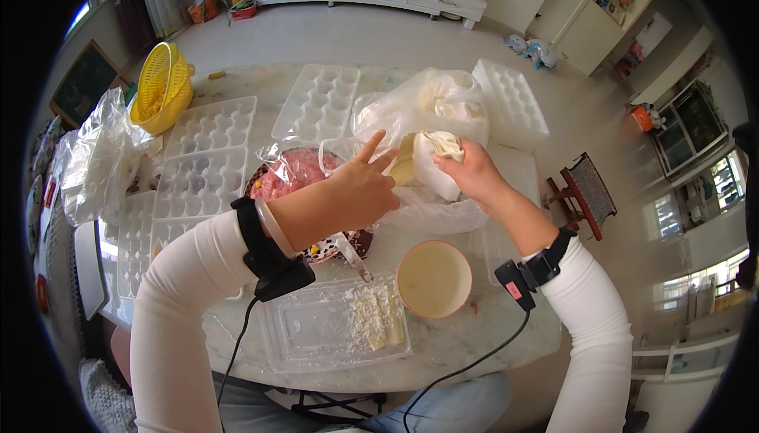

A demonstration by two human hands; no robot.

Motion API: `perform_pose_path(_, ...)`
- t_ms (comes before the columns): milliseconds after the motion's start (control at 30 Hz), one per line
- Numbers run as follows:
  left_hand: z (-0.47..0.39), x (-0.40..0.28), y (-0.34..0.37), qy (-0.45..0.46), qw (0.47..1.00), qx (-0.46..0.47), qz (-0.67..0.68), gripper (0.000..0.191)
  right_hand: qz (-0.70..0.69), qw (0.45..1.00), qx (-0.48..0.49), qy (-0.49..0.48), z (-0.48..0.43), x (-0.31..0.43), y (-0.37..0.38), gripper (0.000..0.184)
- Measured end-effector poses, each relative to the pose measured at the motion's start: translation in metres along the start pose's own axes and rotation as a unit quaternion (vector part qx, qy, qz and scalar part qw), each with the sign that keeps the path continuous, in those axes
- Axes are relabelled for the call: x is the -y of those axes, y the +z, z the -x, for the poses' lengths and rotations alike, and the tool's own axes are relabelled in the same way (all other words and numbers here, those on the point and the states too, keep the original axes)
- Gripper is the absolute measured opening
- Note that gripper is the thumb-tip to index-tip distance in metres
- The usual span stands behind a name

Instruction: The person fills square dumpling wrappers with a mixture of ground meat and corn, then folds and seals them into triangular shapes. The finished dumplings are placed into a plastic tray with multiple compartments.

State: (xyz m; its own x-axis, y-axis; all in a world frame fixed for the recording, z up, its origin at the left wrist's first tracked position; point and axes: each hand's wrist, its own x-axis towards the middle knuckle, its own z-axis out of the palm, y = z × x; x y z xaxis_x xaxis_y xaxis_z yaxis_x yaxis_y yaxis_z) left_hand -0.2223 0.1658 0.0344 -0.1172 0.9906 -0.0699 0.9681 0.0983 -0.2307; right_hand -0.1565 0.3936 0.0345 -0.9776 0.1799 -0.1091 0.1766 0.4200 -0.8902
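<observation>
My right hand [474, 172] grips a white packet [436, 172] with folded, pale sheets, apparently dough wrappers [442, 141], at its top. Just left of it is my left hand [356, 190], back upward, index and middle fingers spread; its palm side is hidden, so I cannot tell whether it holds the packet's edge. Below that hand sits a patterned bowl [364, 243] of pink minced filling [290, 172], partly under clear plastic, with a metal utensil handle [354, 258] sticking out. Nearer me are a round bowl of cloudy liquid [436, 279] and floury flat pieces [376, 317] on a clear plastic tray [308, 332].
Behind my hands lies a plastic bag [427, 98] with pale contents. Compartment trays [317, 101] stand at the back and left, plus a white stack of trays [513, 101] at right. A yellow colander [160, 89] and clear bags [98, 154] occupy the left side.
</observation>
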Motion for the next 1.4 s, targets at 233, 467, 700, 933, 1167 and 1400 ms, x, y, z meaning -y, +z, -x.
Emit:
perform_pose_path(233, 0.026, 0.002, -0.014, -0.023, 1.0, -0.005, -0.001, 0.022, -0.064, 0.973, 0.138, 0.175, -0.027, 0.01, 0.003, 0.062)
perform_pose_path(467, 0.017, -0.003, -0.048, -0.044, 0.995, 0.049, 0.073, 0.023, 0.125, 0.933, 0.294, 0.166, -0.003, 0.019, -0.027, 0.041)
perform_pose_path(700, -0.074, 0.007, -0.056, -0.164, 0.969, 0.014, 0.185, 0.026, 0.437, 0.856, 0.179, -0.207, 0.07, 0.011, 0.013, 0.037)
perform_pose_path(933, -0.11, 0.001, 0.018, -0.197, 0.965, 0.102, 0.14, 0.028, 0.436, 0.842, 0.135, -0.287, 0.092, 0.012, -0.015, 0.047)
perform_pose_path(1167, -0.128, -0.006, 0.021, -0.287, 0.935, 0.157, 0.139, 0.027, 0.396, 0.845, 0.092, -0.348, 0.097, 0.01, -0.02, 0.028)
perform_pose_path(1400, -0.111, -0.013, 0.014, -0.313, 0.926, 0.139, 0.156, 0.024, 0.392, 0.85, 0.107, -0.335, 0.098, 0.007, -0.024, 0.04)
